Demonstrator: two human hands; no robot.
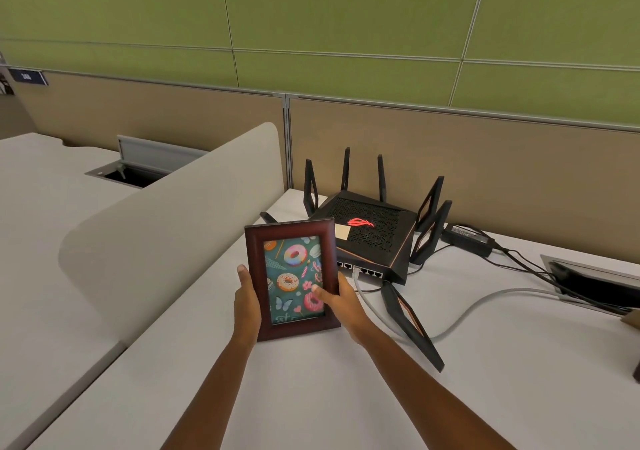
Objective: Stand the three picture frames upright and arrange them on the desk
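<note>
A dark red wooden picture frame (290, 231) with a doughnut print stands upright on the white desk (311, 397), its lower edge on the surface, facing me. My left hand (246, 302) grips its left side. My right hand (341, 302) holds its right side, thumb across the glass. Only this one frame shows fully. A brown corner of some object (632, 320) pokes in at the right edge; what it is I cannot tell.
A black router (372, 231) with several antennas sits right behind the frame, one antenna (412, 325) lying toward me. Grey and black cables (485, 302) run right to a cable hatch (595, 278). A power brick (467, 238) lies behind. A curved beige divider (166, 228) borders the left.
</note>
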